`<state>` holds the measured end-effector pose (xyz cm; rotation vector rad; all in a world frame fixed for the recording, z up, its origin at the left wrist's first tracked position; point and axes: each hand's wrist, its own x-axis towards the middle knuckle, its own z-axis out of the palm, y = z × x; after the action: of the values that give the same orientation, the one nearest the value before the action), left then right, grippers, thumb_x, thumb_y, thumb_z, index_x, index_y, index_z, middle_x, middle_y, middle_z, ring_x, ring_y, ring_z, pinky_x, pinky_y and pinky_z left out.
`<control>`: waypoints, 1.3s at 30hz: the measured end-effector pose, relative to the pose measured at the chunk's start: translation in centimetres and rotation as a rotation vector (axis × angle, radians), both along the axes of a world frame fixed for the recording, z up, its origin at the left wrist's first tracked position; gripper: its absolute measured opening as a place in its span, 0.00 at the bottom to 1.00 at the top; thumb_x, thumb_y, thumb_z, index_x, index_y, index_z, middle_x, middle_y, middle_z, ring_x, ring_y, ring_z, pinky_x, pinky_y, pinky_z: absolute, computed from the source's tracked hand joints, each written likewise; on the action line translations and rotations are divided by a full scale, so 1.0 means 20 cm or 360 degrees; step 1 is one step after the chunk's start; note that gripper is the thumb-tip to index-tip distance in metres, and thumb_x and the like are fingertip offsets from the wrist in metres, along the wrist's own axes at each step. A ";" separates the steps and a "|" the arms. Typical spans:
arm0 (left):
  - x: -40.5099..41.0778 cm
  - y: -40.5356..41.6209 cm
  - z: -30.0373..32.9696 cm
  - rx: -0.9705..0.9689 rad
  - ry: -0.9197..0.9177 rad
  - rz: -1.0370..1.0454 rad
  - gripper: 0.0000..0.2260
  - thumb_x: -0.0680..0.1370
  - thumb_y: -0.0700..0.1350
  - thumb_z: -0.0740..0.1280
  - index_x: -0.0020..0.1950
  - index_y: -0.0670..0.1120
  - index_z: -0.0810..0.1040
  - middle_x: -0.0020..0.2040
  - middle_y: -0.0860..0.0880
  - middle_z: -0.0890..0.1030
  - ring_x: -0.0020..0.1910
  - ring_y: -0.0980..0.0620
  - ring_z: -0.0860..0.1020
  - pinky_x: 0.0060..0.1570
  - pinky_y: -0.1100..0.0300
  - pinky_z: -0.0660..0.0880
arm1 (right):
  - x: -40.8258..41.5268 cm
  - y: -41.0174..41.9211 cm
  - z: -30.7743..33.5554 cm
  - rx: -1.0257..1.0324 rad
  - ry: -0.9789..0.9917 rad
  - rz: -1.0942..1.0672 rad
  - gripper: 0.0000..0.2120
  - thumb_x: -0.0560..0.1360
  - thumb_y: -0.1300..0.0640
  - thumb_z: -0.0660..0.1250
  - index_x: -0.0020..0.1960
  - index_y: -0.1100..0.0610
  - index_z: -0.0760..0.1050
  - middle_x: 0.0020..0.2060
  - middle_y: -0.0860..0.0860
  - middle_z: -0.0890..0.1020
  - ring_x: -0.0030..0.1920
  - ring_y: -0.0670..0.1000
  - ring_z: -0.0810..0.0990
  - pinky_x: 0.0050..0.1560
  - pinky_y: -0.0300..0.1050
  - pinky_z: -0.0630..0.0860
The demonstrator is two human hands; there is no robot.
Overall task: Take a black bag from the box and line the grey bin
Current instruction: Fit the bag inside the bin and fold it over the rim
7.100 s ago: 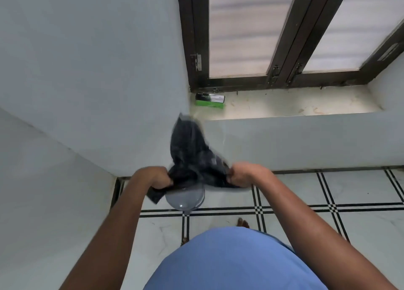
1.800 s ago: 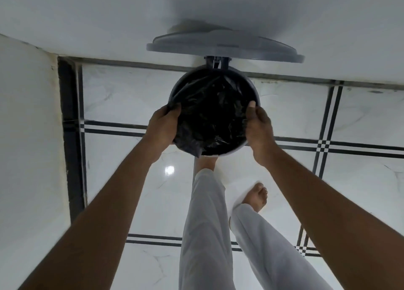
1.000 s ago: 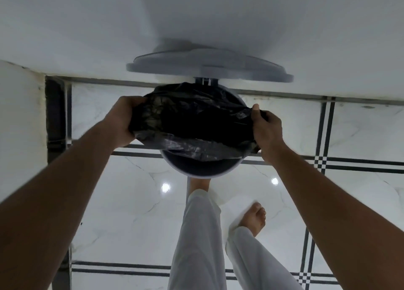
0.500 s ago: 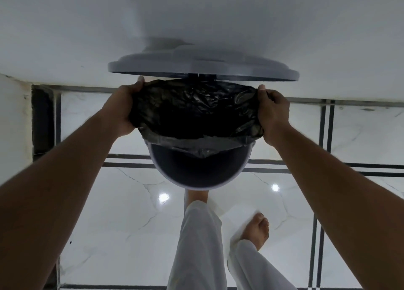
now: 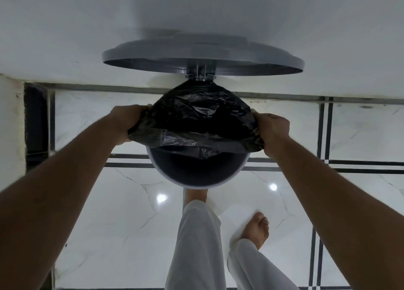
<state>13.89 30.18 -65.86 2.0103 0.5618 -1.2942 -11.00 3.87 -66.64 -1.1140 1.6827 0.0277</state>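
Progress check. I noted the black bag (image 5: 197, 123) was out of its box and at the grey bin (image 5: 196, 176), mouth spread over the far part of the rim; the near rim stood bare, dark interior showing below the bag's front hem. Left hand (image 5: 127, 123) gripped the bag's edge at the left side of the rim, fingers curled into the film; right hand (image 5: 272, 130) gripped the edge at the right side likewise. Lid (image 5: 203, 55) stood raised behind the bin. I judged the lining about half done: the front hem was yet to be drawn over the near rim.

Not visible: the box, the pedal under the trouser leg (image 5: 196, 246), how deep the bag hung inside, the fingertips buried in folds.
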 end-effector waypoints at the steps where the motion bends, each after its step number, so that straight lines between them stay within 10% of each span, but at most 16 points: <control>1: -0.01 0.02 0.01 -0.0024 0.0065 -0.0059 0.11 0.77 0.52 0.79 0.49 0.45 0.85 0.48 0.46 0.88 0.47 0.46 0.86 0.55 0.49 0.84 | -0.03 0.02 0.02 0.0063 0.0000 0.0003 0.10 0.76 0.48 0.82 0.44 0.53 0.87 0.44 0.51 0.90 0.47 0.54 0.89 0.43 0.42 0.83; 3: -0.05 0.05 0.07 -0.0135 0.0260 -0.0096 0.10 0.79 0.54 0.76 0.51 0.48 0.84 0.48 0.47 0.88 0.43 0.48 0.87 0.46 0.55 0.85 | -0.08 0.05 0.06 0.0196 0.0001 0.0016 0.14 0.76 0.46 0.82 0.50 0.56 0.87 0.48 0.54 0.91 0.45 0.53 0.89 0.39 0.41 0.82; 6: -0.12 0.13 0.16 -0.0314 0.0504 0.0050 0.20 0.79 0.65 0.72 0.58 0.50 0.88 0.55 0.48 0.90 0.51 0.46 0.89 0.58 0.49 0.86 | -0.17 0.12 0.12 0.0323 -0.0060 -0.0071 0.27 0.76 0.37 0.80 0.58 0.61 0.86 0.55 0.59 0.90 0.52 0.56 0.90 0.58 0.54 0.88; 11: -0.28 0.31 0.26 -0.0249 0.0478 -0.0073 0.25 0.73 0.76 0.70 0.46 0.55 0.88 0.45 0.55 0.88 0.47 0.51 0.84 0.60 0.51 0.75 | -0.36 0.25 0.22 0.0430 -0.0055 -0.0151 0.20 0.76 0.38 0.80 0.53 0.54 0.85 0.52 0.51 0.90 0.56 0.52 0.88 0.59 0.50 0.85; 15: -0.41 0.42 0.29 -0.0536 0.0535 0.0298 0.22 0.79 0.68 0.70 0.67 0.57 0.86 0.66 0.50 0.87 0.63 0.47 0.86 0.70 0.43 0.77 | -0.48 0.36 0.27 0.0589 -0.0149 -0.0167 0.16 0.78 0.44 0.81 0.58 0.53 0.85 0.55 0.49 0.89 0.61 0.52 0.87 0.59 0.48 0.82; 20: -0.55 0.53 0.25 -0.0790 0.0595 0.0653 0.06 0.79 0.47 0.71 0.52 0.53 0.88 0.65 0.48 0.85 0.60 0.47 0.87 0.68 0.42 0.81 | -0.53 0.45 0.29 0.0658 -0.0168 -0.0169 0.14 0.79 0.50 0.80 0.62 0.55 0.86 0.60 0.48 0.89 0.61 0.52 0.86 0.56 0.48 0.81; 28: -0.58 0.55 0.14 -0.0484 0.0475 0.0075 0.10 0.80 0.33 0.68 0.60 0.39 0.85 0.60 0.41 0.88 0.59 0.44 0.86 0.68 0.43 0.80 | -0.55 0.45 0.22 0.0520 0.0097 0.0191 0.09 0.77 0.53 0.82 0.54 0.54 0.86 0.45 0.50 0.86 0.42 0.50 0.82 0.44 0.44 0.79; 33: -0.57 0.48 0.08 0.0076 0.0091 -0.0307 0.12 0.76 0.44 0.81 0.56 0.41 0.84 0.47 0.44 0.85 0.43 0.48 0.84 0.40 0.58 0.86 | -0.50 0.38 0.14 0.0305 0.0244 0.0541 0.07 0.78 0.59 0.78 0.43 0.54 0.83 0.44 0.56 0.91 0.30 0.51 0.83 0.33 0.42 0.76; 39: -0.47 0.41 0.10 -0.0132 0.0136 0.0504 0.03 0.84 0.38 0.70 0.54 0.40 0.84 0.42 0.44 0.88 0.36 0.52 0.88 0.36 0.62 0.85 | -0.37 0.26 0.16 0.0469 -0.0182 -0.0056 0.07 0.84 0.74 0.65 0.58 0.68 0.80 0.47 0.64 0.90 0.37 0.58 0.91 0.39 0.46 0.88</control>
<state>4.56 38.43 -63.92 1.7220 0.8167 -1.1912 -18.36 9.00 -63.43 -0.8487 1.5380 0.1809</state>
